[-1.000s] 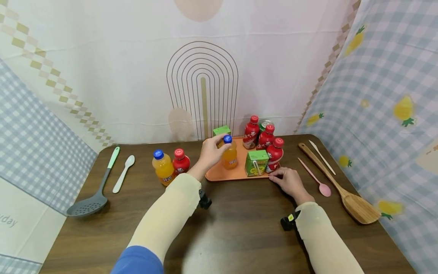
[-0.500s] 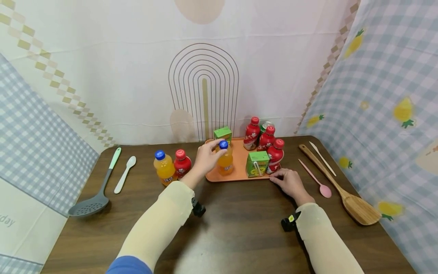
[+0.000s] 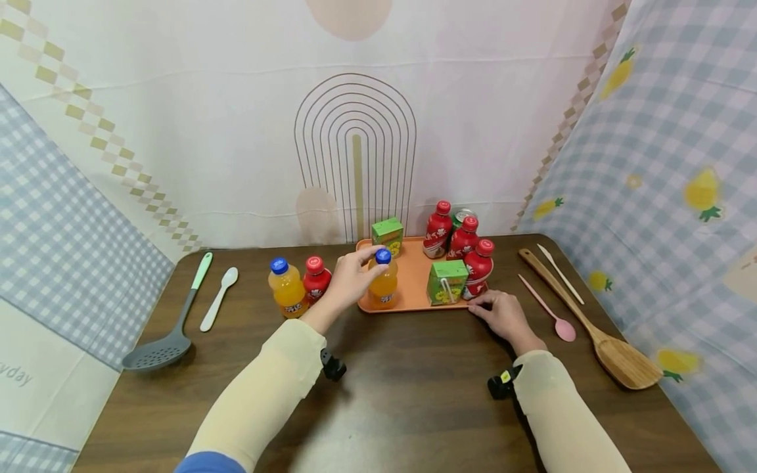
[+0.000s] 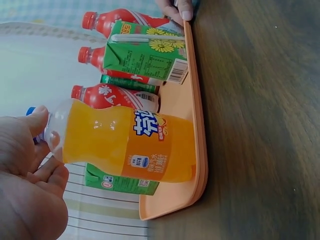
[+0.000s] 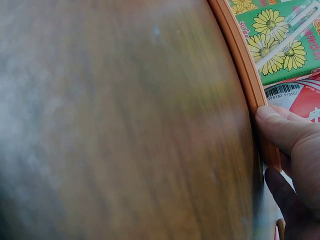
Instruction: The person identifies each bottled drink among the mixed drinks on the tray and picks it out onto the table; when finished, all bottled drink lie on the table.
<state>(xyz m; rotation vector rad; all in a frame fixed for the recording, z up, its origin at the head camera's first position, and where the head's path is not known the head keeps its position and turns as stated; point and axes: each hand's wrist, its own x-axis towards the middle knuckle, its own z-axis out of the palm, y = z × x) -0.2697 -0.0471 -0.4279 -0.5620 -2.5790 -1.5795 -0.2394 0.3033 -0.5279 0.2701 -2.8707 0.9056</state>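
Note:
My left hand pinches an orange soda bottle near its blue cap. The bottle stands upright at the front left corner of an orange tray; in the left wrist view its base is just inside the rim. At the tray's front right corner my right hand grips the rim, thumb on the outer side in the right wrist view. Close to that hand stand a green juice box and a red bottle. Another green juice box is at the tray's back left.
Two more red bottles and a green can stand on the tray's right side. Left of it are a second orange soda bottle and a red bottle. A slotted turner and wooden spatula flank them.
My left hand has moved the orange soda bottle leftward and slightly nearer on the tray, toward its front left corner. The right hand has stayed on the tray's rim.

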